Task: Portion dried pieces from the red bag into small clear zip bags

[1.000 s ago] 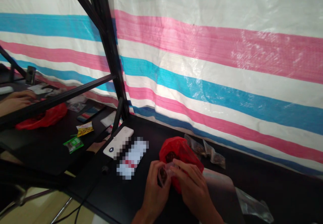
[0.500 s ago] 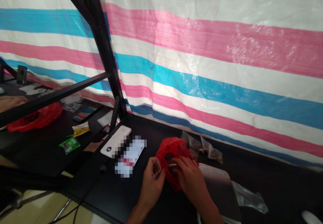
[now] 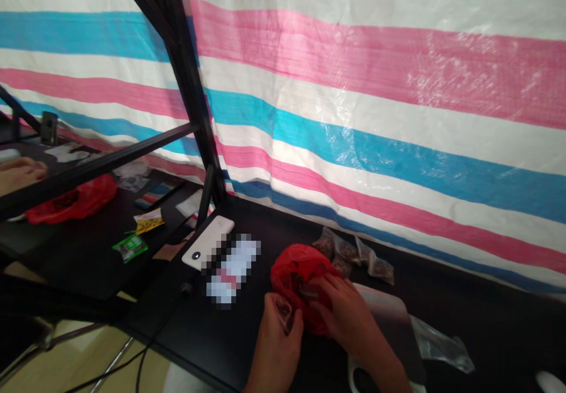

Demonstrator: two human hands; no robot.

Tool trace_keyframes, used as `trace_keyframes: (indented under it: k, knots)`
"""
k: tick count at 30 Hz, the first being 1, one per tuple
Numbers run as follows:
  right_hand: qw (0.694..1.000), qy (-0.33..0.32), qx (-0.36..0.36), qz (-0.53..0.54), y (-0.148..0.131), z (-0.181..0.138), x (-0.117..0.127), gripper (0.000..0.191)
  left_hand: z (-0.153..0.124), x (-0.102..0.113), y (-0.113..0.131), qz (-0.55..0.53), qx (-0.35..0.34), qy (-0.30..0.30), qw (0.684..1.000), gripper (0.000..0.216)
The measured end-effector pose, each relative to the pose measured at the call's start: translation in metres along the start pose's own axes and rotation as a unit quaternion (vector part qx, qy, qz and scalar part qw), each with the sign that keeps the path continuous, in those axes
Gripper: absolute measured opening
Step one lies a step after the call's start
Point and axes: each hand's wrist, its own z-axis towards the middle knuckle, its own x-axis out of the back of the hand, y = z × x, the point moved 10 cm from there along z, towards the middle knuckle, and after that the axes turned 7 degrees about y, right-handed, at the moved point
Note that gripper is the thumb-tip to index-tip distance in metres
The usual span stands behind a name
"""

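Observation:
My left hand (image 3: 277, 337) is closed around a small clear plastic bag (image 3: 283, 311), its mouth held open upward and brown bits showing inside. To its right, a red plastic bag (image 3: 283, 266) lies open on the black table with dark brown pieces in it. My right hand (image 3: 338, 304) reaches into that bag's mouth, fingers curled around a short, greyish, metal-looking tool (image 3: 309, 292); its far end is hidden, so its kind is unclear. Behind the red bag lie several filled clear bags (image 3: 347, 250).
A flat silver-grey device (image 3: 389, 316) sits under my right forearm. An unfilled-looking clear bag (image 3: 442, 346) lies right of it. A white power bank-like block (image 3: 207, 241) and a blurred-out item (image 3: 234, 270) are at left. A black frame post (image 3: 188, 74) divides off another table with a person's hand (image 3: 22, 172).
My left hand with the small bag has shifted slightly right and nearer to me. My right hand stays in the red bag, the tool lower and less visible. The view has shifted a little.

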Motion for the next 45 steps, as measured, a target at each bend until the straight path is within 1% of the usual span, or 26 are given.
trace_keyframes:
  k: [2,4,7,9,11,12,15,18,20,22,24,27,31,33,35,37,38,39,41,43,45]
  knots:
    - [1.000,-0.005,-0.003,0.009,-0.002,0.000,-0.003,0.029,0.001,-0.005,0.000,-0.027,0.014,0.001,1.000,0.020]
    - [1.000,-0.001,-0.015,0.014,0.001,0.001,-0.004,0.029,0.005,-0.006,0.002,-0.074,0.029,0.012,0.997,0.023]
    - [0.998,0.036,-0.041,0.009,0.010,0.002,0.001,0.031,0.011,-0.004,0.005,-0.162,0.068,0.021,0.984,0.024]
    - [0.998,0.051,-0.044,0.007,0.013,0.001,0.004,0.031,0.011,-0.003,0.003,-0.202,0.100,0.020,0.974,0.024]
    - [0.998,0.045,-0.036,0.011,0.011,0.001,0.002,0.030,0.010,0.000,0.000,-0.209,0.117,0.029,0.970,0.025]
    - [0.999,0.040,-0.033,0.011,0.010,0.000,0.001,0.029,0.010,0.003,-0.002,-0.199,0.115,0.039,0.972,0.025]
    - [0.998,0.036,-0.044,-0.014,0.012,-0.001,-0.001,0.026,0.014,0.008,0.000,-0.146,0.067,0.052,0.986,0.026]
    - [0.996,0.028,-0.065,-0.062,0.017,-0.002,-0.003,0.024,0.023,0.005,0.013,-0.087,-0.006,0.027,0.996,0.021]
    - [0.993,0.026,-0.075,-0.089,0.019,-0.002,-0.004,0.024,0.031,0.004,0.023,-0.034,-0.047,0.021,0.998,0.017]
    - [0.991,0.029,-0.074,-0.103,0.018,-0.001,-0.005,0.025,0.038,0.000,0.029,-0.007,-0.069,0.010,0.998,0.016]
    - [0.991,0.037,-0.070,-0.105,0.014,0.001,-0.005,0.025,0.043,-0.007,0.030,-0.025,-0.073,-0.016,0.997,0.015]
    - [0.991,0.053,-0.079,-0.090,0.010,0.003,-0.005,0.028,0.045,-0.016,0.028,-0.075,-0.062,-0.051,0.994,0.014]
    - [0.991,0.062,-0.105,-0.060,0.013,0.005,-0.009,0.030,0.044,-0.012,0.023,-0.109,-0.045,-0.038,0.992,0.016]
    - [0.992,0.055,-0.105,-0.041,0.013,0.005,-0.013,0.031,0.044,-0.010,0.018,-0.139,-0.020,-0.037,0.989,0.016]
    - [0.994,0.051,-0.098,-0.009,0.012,0.005,-0.016,0.032,0.045,-0.011,0.012,-0.186,0.021,-0.043,0.981,0.016]
    - [0.993,0.059,-0.094,0.042,0.011,0.005,-0.015,0.032,0.045,-0.011,0.009,-0.224,0.050,-0.044,0.972,0.017]
    - [0.990,0.067,-0.097,0.072,0.013,0.005,-0.013,0.031,0.044,-0.009,0.009,-0.230,0.052,-0.040,0.971,0.017]
    - [0.986,0.076,-0.103,0.102,0.014,0.005,-0.012,0.031,0.044,-0.007,0.011,-0.225,0.044,-0.036,0.973,0.018]
    - [0.976,0.087,-0.112,0.163,0.017,0.006,-0.009,0.028,0.043,0.000,0.018,-0.185,0.000,-0.021,0.983,0.019]
    - [0.966,0.096,-0.105,0.215,0.017,0.007,-0.007,0.025,0.041,0.010,0.027,-0.113,-0.067,0.007,0.991,0.019]
    - [0.957,0.110,-0.079,0.255,0.012,0.007,-0.002,0.026,0.036,0.017,0.037,-0.038,-0.137,0.037,0.989,0.016]
